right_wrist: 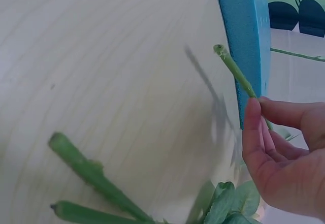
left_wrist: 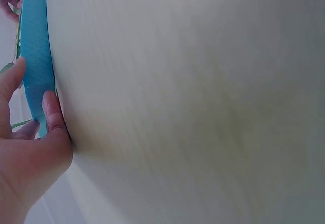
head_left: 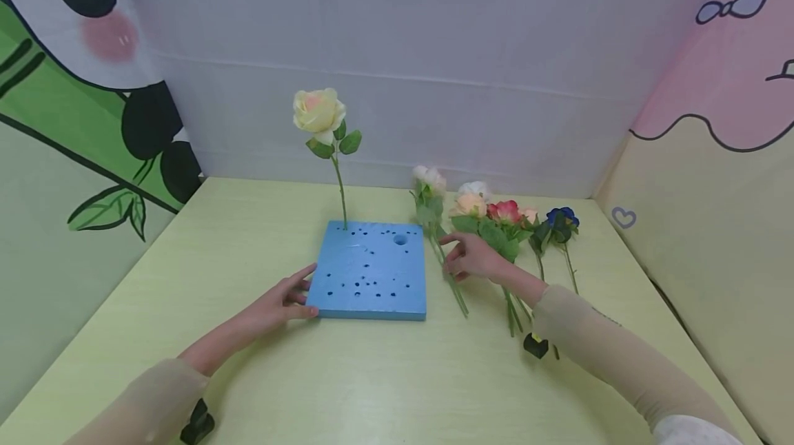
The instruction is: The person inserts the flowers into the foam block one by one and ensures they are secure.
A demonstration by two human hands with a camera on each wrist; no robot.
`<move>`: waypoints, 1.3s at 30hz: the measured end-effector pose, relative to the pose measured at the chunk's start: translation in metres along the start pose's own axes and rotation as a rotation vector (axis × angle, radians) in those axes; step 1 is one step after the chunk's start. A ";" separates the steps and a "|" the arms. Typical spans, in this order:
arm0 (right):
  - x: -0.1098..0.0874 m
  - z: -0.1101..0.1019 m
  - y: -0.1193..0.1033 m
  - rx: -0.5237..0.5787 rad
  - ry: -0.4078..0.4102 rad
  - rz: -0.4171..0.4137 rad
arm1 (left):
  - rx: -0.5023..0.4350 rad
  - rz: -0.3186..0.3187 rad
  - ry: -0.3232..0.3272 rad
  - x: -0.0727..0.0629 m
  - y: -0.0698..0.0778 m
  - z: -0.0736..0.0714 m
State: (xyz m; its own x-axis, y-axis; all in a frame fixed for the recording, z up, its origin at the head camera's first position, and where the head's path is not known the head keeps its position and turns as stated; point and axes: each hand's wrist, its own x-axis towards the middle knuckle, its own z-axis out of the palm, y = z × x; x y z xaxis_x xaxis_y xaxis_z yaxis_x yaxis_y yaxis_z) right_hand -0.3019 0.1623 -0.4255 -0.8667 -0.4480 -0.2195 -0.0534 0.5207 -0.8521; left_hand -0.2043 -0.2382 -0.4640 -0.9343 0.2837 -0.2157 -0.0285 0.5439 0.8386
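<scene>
A blue foam block [head_left: 366, 273] with holes in its top lies on the table. One cream rose [head_left: 319, 113] stands upright in its back left part. My left hand [head_left: 288, 300] rests against the block's left side, thumb at the front corner, fingers fairly straight. Right of the block, my right hand [head_left: 474, 257] pinches a green flower stem [right_wrist: 235, 70] between thumb and fingers; its cut end points up off the table in the right wrist view. A pale pink-white flower [head_left: 429, 180] lies beyond that hand; which bloom the pinched stem carries I cannot tell.
Right of my right hand lie a peach flower [head_left: 469, 205], a red flower [head_left: 505, 211] and a blue flower [head_left: 562, 218], with leaves and long stems. A white fabric wall [head_left: 397, 38] closes off the table's back edge.
</scene>
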 end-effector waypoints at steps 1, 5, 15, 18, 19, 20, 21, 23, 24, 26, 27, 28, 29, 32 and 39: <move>0.000 0.000 -0.001 0.004 0.002 -0.007 | 0.000 0.001 -0.002 0.000 0.000 0.000; -0.001 0.000 -0.005 0.005 0.013 -0.038 | -0.003 0.001 -0.001 -0.001 -0.001 0.000; 0.001 0.002 -0.016 -0.029 0.062 -0.100 | -0.021 0.014 -0.002 -0.002 0.000 0.000; 0.002 0.002 -0.021 -0.023 0.074 -0.118 | -0.018 0.013 -0.002 -0.003 0.000 0.000; 0.002 0.002 -0.022 -0.022 0.079 -0.123 | -0.017 0.012 -0.003 -0.003 0.000 0.000; 0.002 0.002 -0.024 -0.021 0.082 -0.130 | -0.016 0.010 -0.002 -0.003 0.000 0.000; 0.003 0.001 -0.024 -0.017 0.083 -0.137 | -0.015 0.008 -0.002 -0.003 0.000 0.000; 0.005 0.001 -0.026 -0.017 0.093 -0.148 | -0.013 0.002 -0.001 -0.004 0.001 0.001; 0.005 0.001 -0.028 -0.021 0.097 -0.155 | -0.011 0.000 0.001 -0.004 0.001 0.001; 0.006 0.001 -0.031 -0.027 0.104 -0.171 | -0.009 -0.003 0.003 -0.004 0.001 0.001; 0.006 0.001 -0.032 -0.031 0.109 -0.178 | -0.009 -0.003 0.002 -0.004 0.001 0.001; 0.007 0.001 -0.034 -0.037 0.116 -0.183 | -0.009 -0.002 0.003 -0.004 0.002 0.001; 0.008 0.001 -0.035 -0.044 0.125 -0.186 | -0.011 0.000 0.002 -0.004 0.002 0.001; 0.010 0.001 -0.041 -0.073 0.147 -0.195 | -0.013 0.003 0.004 -0.003 0.002 0.001; 0.018 0.004 -0.056 -0.112 0.179 -0.229 | -0.006 -0.002 0.006 -0.003 0.002 0.001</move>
State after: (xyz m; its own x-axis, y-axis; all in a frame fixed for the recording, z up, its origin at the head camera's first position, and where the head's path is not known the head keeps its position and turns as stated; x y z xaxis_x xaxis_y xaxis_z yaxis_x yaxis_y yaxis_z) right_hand -0.3125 0.1222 -0.3840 -0.8989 -0.4329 0.0682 -0.3033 0.5021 -0.8099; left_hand -0.2013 -0.2371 -0.4624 -0.9365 0.2775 -0.2143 -0.0326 0.5396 0.8413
